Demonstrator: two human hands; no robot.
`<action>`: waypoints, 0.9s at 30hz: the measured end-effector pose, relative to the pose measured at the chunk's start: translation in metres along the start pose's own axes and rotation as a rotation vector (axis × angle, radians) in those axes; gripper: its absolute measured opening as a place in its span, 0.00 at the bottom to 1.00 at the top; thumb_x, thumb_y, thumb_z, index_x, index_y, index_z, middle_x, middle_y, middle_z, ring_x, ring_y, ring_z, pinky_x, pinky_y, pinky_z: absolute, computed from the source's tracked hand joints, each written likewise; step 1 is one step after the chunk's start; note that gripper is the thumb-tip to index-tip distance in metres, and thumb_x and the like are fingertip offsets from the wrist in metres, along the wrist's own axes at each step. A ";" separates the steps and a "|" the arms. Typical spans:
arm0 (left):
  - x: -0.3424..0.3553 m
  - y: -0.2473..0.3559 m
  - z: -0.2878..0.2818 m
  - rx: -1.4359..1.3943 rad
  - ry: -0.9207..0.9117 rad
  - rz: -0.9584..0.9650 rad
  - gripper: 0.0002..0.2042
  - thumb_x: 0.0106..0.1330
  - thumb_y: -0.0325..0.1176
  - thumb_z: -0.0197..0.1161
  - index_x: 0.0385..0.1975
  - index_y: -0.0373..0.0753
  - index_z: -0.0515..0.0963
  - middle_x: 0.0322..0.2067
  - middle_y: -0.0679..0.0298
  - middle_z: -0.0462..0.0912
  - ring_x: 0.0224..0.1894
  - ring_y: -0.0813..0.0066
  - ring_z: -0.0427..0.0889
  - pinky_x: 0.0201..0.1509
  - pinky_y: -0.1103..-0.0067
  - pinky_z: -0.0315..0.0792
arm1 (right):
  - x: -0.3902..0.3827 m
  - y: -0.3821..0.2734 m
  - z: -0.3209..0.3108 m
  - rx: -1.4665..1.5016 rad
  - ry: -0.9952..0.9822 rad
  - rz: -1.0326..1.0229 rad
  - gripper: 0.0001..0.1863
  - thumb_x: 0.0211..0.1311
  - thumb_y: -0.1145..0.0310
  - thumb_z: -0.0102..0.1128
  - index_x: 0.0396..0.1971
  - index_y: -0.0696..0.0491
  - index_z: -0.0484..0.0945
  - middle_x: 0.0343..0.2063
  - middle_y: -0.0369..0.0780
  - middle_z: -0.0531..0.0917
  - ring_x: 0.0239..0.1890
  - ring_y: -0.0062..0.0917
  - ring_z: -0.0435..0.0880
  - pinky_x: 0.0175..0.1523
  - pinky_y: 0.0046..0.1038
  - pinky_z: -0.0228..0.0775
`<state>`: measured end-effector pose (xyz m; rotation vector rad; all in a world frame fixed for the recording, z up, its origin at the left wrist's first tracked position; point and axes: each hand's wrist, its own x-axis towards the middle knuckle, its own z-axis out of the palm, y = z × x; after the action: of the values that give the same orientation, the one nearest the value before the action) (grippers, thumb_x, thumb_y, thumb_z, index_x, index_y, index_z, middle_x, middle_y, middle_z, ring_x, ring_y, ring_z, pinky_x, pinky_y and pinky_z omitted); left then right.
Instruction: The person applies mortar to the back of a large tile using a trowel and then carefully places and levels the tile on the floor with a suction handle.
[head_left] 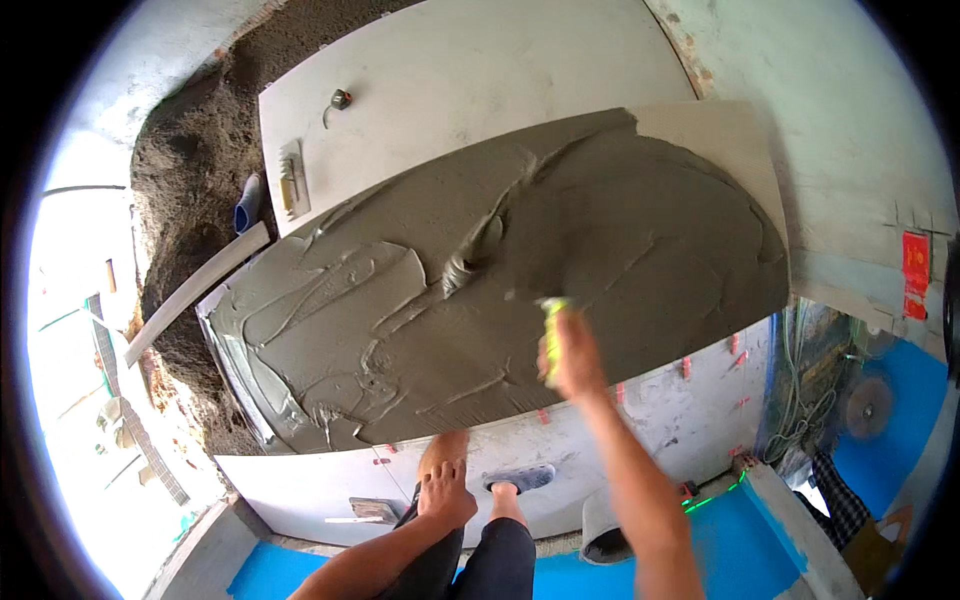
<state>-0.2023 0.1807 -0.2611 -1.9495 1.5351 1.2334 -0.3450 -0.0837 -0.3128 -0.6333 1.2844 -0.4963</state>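
My right hand (pixel 578 362) is closed around the yellow-green handle of a trowel (pixel 553 335), over the middle of a wide layer of wet grey mortar (pixel 650 215). Motion blur hides the trowel's blade against the mortar. The mortar coats most of a large pale tile (pixel 705 130), whose bare corner shows at the far right. Ridges and a thick lump of mortar (pixel 462 272) run across the centre. My left hand (pixel 446 495) holds nothing and lies on my bent knee, fingers draped over it and slightly apart.
Beyond lies another large pale slab (pixel 480 70), bearing a tape measure (pixel 341 99) and a second trowel (pixel 293 180). Dark soil (pixel 195 150), a blue shoe (pixel 248 205) and a pale strip (pixel 195 290) are left. Red tile clips (pixel 687 368) line the near seam; a bucket (pixel 603 525) stands close by.
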 end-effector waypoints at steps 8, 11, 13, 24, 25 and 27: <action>0.003 -0.005 -0.006 0.006 -0.031 -0.014 0.26 0.49 0.34 0.54 0.52 0.34 0.67 0.43 0.51 0.73 0.50 0.53 0.71 0.50 0.63 0.67 | -0.013 0.012 0.044 -1.283 0.000 -0.543 0.16 0.64 0.55 0.52 0.38 0.53 0.64 0.25 0.46 0.77 0.20 0.40 0.81 0.20 0.38 0.74; 0.005 -0.005 -0.011 -0.010 -0.036 -0.002 0.27 0.48 0.34 0.54 0.52 0.34 0.67 0.43 0.52 0.73 0.50 0.53 0.71 0.50 0.64 0.67 | 0.021 -0.021 -0.011 -1.314 0.183 -0.643 0.17 0.65 0.55 0.51 0.40 0.54 0.65 0.25 0.45 0.78 0.21 0.41 0.80 0.22 0.39 0.73; 0.006 -0.007 -0.014 -0.043 -0.064 -0.033 0.28 0.48 0.34 0.55 0.53 0.34 0.67 0.45 0.49 0.72 0.51 0.51 0.70 0.52 0.62 0.65 | 0.042 -0.052 -0.046 -1.324 0.263 -0.551 0.16 0.65 0.55 0.50 0.37 0.55 0.66 0.26 0.47 0.79 0.27 0.43 0.81 0.28 0.41 0.74; 0.018 -0.011 -0.020 -0.044 -0.135 -0.027 0.29 0.47 0.33 0.56 0.54 0.33 0.66 0.47 0.46 0.69 0.54 0.48 0.67 0.56 0.60 0.62 | 0.129 -0.178 -0.203 -1.152 0.673 -0.298 0.25 0.66 0.49 0.42 0.47 0.57 0.67 0.38 0.59 0.78 0.42 0.56 0.76 0.44 0.50 0.68; 0.019 -0.007 -0.023 -0.035 -0.176 -0.032 0.30 0.48 0.34 0.56 0.55 0.32 0.65 0.49 0.45 0.69 0.55 0.47 0.66 0.57 0.60 0.62 | 0.136 -0.175 -0.217 -1.087 0.716 -0.279 0.25 0.66 0.48 0.42 0.47 0.57 0.66 0.38 0.59 0.78 0.43 0.56 0.76 0.45 0.50 0.67; 0.023 0.002 -0.032 -0.016 -0.258 -0.025 0.32 0.49 0.35 0.57 0.58 0.31 0.63 0.52 0.43 0.67 0.58 0.46 0.65 0.60 0.59 0.62 | 0.136 -0.166 -0.248 -0.964 0.815 -0.243 0.26 0.66 0.48 0.41 0.47 0.57 0.66 0.39 0.60 0.77 0.44 0.56 0.75 0.47 0.51 0.66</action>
<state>-0.1905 0.1428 -0.2621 -1.7331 1.3710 1.4270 -0.5557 -0.3340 -0.3367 -1.4968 2.2601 -0.3064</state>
